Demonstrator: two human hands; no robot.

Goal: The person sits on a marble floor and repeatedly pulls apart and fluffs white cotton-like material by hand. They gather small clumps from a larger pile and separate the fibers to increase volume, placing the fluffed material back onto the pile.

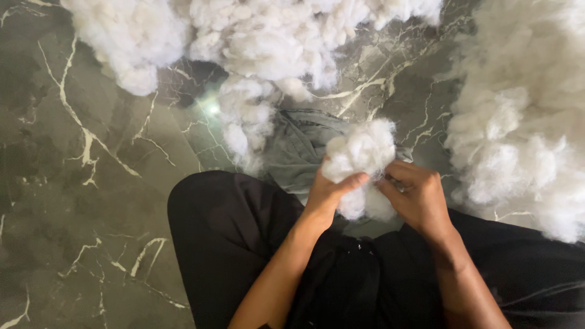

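Observation:
A fluffy white clump of cotton stuffing point(361, 159) is held up over my lap. My left hand point(329, 192) grips its left side, with the thumb pressed across the front. On the clump's right side, my right hand point(417, 195) pinches it with curled fingers. Both hands are closed on the same clump. Under the hands lies a grey-green cloth point(301, 149), partly covered by them and by my black-clad legs point(231, 231).
Large heaps of white stuffing lie on the dark marble floor point(85, 201): one heap across the top point(256, 36), another along the right side point(524, 116). A smaller tuft point(244, 119) trails down toward the cloth. A light glare point(211, 108) shows on the floor.

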